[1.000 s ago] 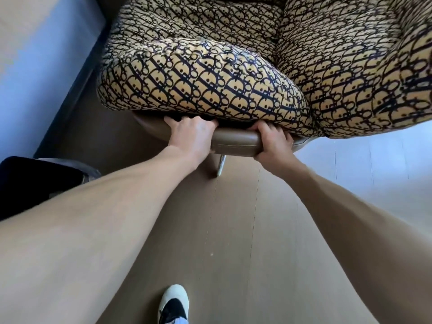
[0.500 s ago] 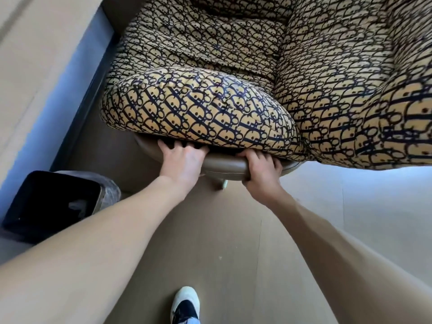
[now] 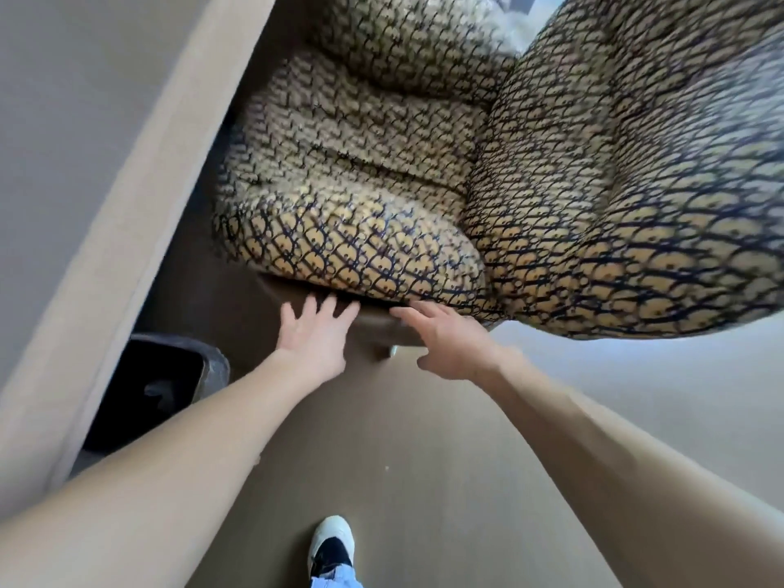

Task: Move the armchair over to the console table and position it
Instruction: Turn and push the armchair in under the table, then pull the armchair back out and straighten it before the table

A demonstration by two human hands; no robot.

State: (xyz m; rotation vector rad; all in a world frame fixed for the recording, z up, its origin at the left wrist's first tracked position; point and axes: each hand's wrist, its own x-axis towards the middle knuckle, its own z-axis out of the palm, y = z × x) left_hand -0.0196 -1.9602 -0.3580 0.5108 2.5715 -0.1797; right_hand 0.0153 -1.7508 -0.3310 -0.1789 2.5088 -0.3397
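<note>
The armchair [image 3: 424, 171] fills the upper right, padded in tan fabric with a dark blue pattern, on a smooth brown base rim [image 3: 373, 328]. It stands close beside the beige console table [image 3: 127, 197], whose edge runs diagonally along the left. My left hand [image 3: 314, 333] is open with fingers spread, fingertips at the base rim under the seat cushion. My right hand [image 3: 445, 341] is open too, fingers loosely apart, just in front of the rim and holding nothing.
A dark bin [image 3: 161, 388] stands on the floor under the table's near end, left of my left arm. The brown floor [image 3: 403, 460] stretches toward me, with my white and black shoe [image 3: 331, 545] at the bottom.
Both hands gripped the chair's base rim before; now they have let go and opened. The chair sits nearer the table than a second ago.
</note>
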